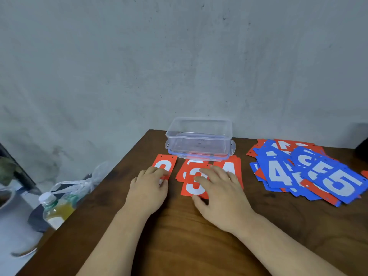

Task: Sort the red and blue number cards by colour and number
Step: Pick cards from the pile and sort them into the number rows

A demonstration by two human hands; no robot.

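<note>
fingers of your right hand [219, 194] lie spread and fairly straight on top of the red 3 card [194, 187], pressing it flat to the table [179, 236]. your thumb sits at the card's near edge, and nothing is curled round it. that card rests askew over another red card [189, 165] whose number is mostly covered. just beyond your right fingers lies the red 4 card [229, 166], its lower part hidden under the hand.

your left hand [148, 188] lies flat too, fingers together and extended onto the lower half of a separate red card [165, 164] further left. its digit has a rounded top, but you cover too much of it to tell which number it is. the two hands are near each other, not touching.

just behind the red cards stands a clear plastic box [199, 136], seated on its lid. well to your right a loose mixed pile [310, 162] of red and blue cards fans out, with a blue 4 [278, 174] and a blue 5 [342, 184] face up on top. off the table's left edge you can see a drink bottle [53, 208] and a clear plastic bag [79, 184].
</note>
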